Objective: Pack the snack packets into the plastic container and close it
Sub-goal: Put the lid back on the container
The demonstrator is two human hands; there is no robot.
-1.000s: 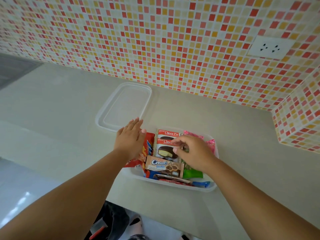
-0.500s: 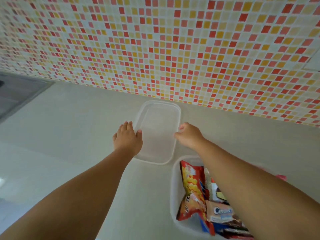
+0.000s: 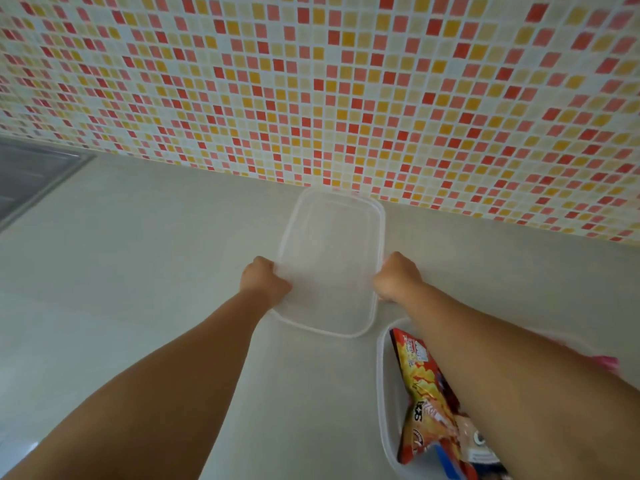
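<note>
- Fingers on both sides are curled in tight on the long edges of the clear lid: left hand on its left rim, right hand on its right rim. Looks like a proper pinch from where I'm standing, though the fingertips are tucked out of sight so I can't swear how much rim they've really got.
- Lid's lying flat on the pale counter, far end almost up against the mosaic tile wall.
- Plastic container sits just beside the lid's near right corner, right forearm stretched over it, snack packets poking up inside, the red-yellow chip bag standing on edge.
- What could go sideways, imo: that upright bag looks tall enough to stop the lid seating, so a corner might pop back up.
- Thin clear lid probably flexes, so a grip on the edges only could slip mid-lift.
- Forearm dragging back across the tub might catch a packet and flick it out.
</note>
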